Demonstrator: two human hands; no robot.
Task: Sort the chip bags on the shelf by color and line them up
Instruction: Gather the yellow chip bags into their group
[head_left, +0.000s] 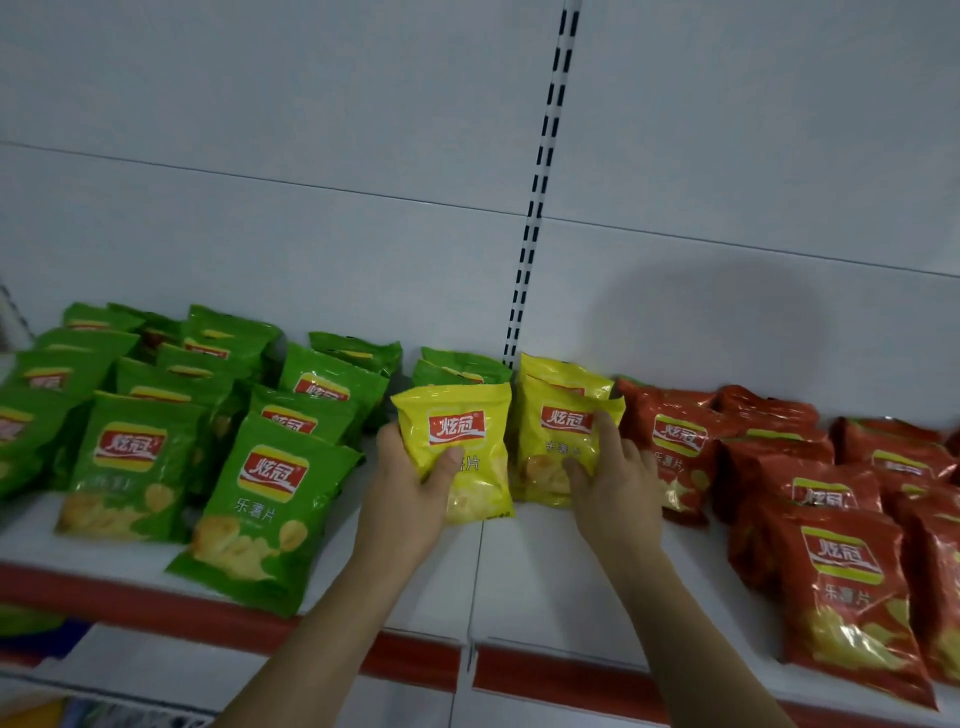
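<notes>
Chip bags stand in rows on a white shelf (524, 582) with a red front edge. Several green bags (270, 499) fill the left part. Several red bags (841, 587) fill the right part. My left hand (410, 488) grips a yellow bag (457, 441) from its lower left, thumb curled over its front. My right hand (613, 478) grips a second yellow bag (558, 431) just to the right, fingers and thumb pinching its front. A third yellow bag (556, 370) stands behind it. Two green bags (462, 366) stand behind the held yellow bag.
A white back panel (311, 234) rises behind the bags, with a slotted upright rail (540, 208) at its middle. A seam splits the shelf board below my hands. Bare shelf surface lies in front of the yellow bags. A lower shelf shows at bottom left.
</notes>
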